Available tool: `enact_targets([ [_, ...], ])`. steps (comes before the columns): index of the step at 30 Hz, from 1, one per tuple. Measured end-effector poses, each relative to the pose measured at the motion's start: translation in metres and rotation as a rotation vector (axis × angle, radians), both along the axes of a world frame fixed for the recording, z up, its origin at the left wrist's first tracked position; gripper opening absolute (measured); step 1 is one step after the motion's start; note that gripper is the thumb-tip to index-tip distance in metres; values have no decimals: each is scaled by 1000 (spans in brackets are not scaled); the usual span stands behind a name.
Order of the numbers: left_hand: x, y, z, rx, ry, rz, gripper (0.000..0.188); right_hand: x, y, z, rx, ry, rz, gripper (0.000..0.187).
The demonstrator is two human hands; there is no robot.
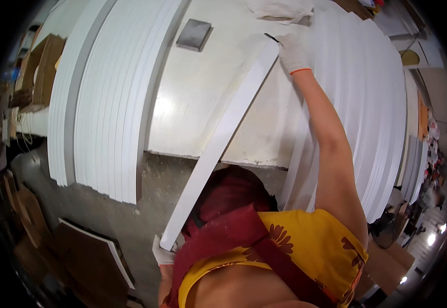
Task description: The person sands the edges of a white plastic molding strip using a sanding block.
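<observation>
A long white strip (pixel 226 131) lies slantwise from the far part of the white tabletop (pixel 182 97) over its near edge toward my body. My left hand (pixel 163 251), in a white knit glove, grips the strip's near end at the lower left; some of its fingers are hidden behind the strip. At the far end is my right hand (pixel 293 54), gloved in white with an orange cuff. Its fingers are closed on a small dark thin tool (pixel 271 38), whose tip sticks out past the strip's corner. The tool's exact kind is too small to make out.
Rows of white strips stand stacked on the left (pixel 108 97) and on the right (pixel 359 102). A grey flat block (pixel 193 35) rests at the far left of the tabletop, and a white cloth-like bundle (pixel 280 9) at the back. A brown panel (pixel 87 259) is low left.
</observation>
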State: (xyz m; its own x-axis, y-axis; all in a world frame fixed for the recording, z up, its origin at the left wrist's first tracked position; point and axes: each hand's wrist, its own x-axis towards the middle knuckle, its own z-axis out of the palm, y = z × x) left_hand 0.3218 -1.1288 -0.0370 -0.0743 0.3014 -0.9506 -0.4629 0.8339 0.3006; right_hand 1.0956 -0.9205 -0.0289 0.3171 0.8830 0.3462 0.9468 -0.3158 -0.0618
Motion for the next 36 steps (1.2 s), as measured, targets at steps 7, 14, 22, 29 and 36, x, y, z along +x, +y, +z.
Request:
enact_targets([
  [7,9,4,14,0,-29,-14,29,-22,-12,-7,155,-77,-58,22],
  [14,17,6,13,-9,-21,9,29,-18,-20,-6,111,23,4,24],
  [22,23,13,22,5,-30,-46,31,-95,-41,9,-110,-99,185,19],
  [29,16,5,12,20,-75,-20,30,-227,-91,52,-501,238,545,45],
  [36,20,13,18,71,-117,-72,32,-46,-25,-4,128,17,17,36],
])
